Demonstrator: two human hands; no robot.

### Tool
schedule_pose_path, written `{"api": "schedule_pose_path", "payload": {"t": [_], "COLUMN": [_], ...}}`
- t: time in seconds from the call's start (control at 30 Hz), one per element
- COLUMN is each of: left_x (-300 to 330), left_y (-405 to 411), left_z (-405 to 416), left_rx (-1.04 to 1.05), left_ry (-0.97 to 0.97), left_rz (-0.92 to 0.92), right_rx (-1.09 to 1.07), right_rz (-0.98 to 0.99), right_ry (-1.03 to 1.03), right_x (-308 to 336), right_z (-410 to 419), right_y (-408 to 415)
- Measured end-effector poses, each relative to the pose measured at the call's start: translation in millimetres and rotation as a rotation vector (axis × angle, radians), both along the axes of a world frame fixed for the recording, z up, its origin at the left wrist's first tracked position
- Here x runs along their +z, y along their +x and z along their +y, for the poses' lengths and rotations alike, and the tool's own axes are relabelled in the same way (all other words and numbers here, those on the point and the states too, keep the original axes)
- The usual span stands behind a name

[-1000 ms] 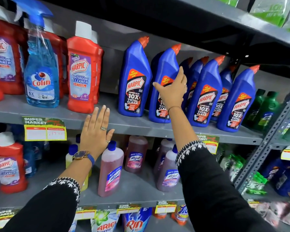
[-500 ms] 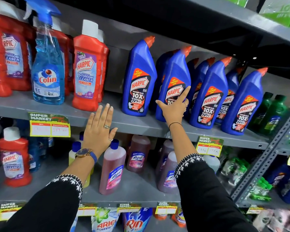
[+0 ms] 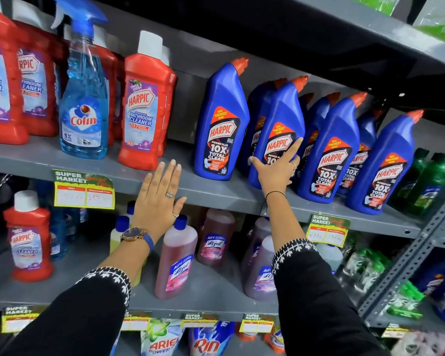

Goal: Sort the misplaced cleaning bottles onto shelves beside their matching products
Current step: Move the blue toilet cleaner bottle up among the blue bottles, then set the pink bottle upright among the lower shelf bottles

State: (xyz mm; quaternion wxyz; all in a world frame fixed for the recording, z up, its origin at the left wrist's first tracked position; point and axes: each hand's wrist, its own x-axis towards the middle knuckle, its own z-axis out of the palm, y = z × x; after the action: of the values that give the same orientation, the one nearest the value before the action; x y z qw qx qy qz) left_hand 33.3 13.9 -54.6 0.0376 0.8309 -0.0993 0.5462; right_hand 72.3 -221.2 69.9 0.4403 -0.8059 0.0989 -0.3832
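A row of blue Harpic toilet-cleaner bottles with orange caps stands on the upper grey shelf (image 3: 216, 194). My right hand (image 3: 278, 168) grips the lower part of the second blue Harpic bottle (image 3: 280, 116), which leans to the right. My left hand (image 3: 159, 201) is flat, fingers apart, in front of the shelf's front edge and holds nothing. A blue Colin spray bottle (image 3: 83, 104) stands among red Harpic bathroom cleaner bottles (image 3: 145, 111) on the left. A lone red Harpic bottle (image 3: 27, 237) stands on the lower shelf.
Pink Lizol bottles (image 3: 176, 258) and a yellow bottle (image 3: 118, 235) fill the lower shelf under my arms. Green bottles (image 3: 432, 181) stand at the upper shelf's right end. A slotted metal upright (image 3: 406, 263) rises on the right. Detergent packs (image 3: 162, 340) sit at the bottom.
My right hand slid down from the blue bottle's label to its lower part and closed around it; the bottle now leans. My left hand stayed by the shelf edge.
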Motion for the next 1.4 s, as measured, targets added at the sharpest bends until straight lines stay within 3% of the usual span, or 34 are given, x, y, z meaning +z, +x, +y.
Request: {"api": "schedule_pose_path", "payload": {"t": [0.1,0.27,0.4,0.53,0.73,0.83,1.03,1.4], "left_x": [0.0,0.8,0.1,-0.3,0.4,0.9,-0.5,-2.9], "left_y": [-0.2,0.1,0.3,0.6,-0.2,0.4,2.2,5.0], "left_z": [1.2,1.0,1.0,0.6,0.4,0.9,1.0,0.2], "left_rx": [0.010,0.013,0.006,0.001,0.006,0.011,0.012,0.035], "left_ry": [0.002,0.006,-0.003,-0.004,0.003,0.013,0.020,0.026], "left_rz": [0.011,-0.005,-0.011,-0.013,-0.024,-0.027,-0.039,-0.096], "right_rx": [0.022,0.077,0.079,0.204,0.451,0.484,0.481,0.347], "right_rz": [-0.052,-0.450,-0.579,-0.394,0.214,0.378,0.351,0.226], "right_ry": [0.003,0.062,0.067,0.131,0.020,0.018,0.180,0.170], "right_x": [-8.8,-61.0,-124.6,-175.9,-218.2,-233.1,-248.4,-242.8], "right_z": [1.6,24.5,55.3,82.9,114.3,124.8,130.8,108.5], "right_y": [-7.6,-51.4,-79.2,-88.0,-63.1,-53.2,-39.7,-30.6]}}
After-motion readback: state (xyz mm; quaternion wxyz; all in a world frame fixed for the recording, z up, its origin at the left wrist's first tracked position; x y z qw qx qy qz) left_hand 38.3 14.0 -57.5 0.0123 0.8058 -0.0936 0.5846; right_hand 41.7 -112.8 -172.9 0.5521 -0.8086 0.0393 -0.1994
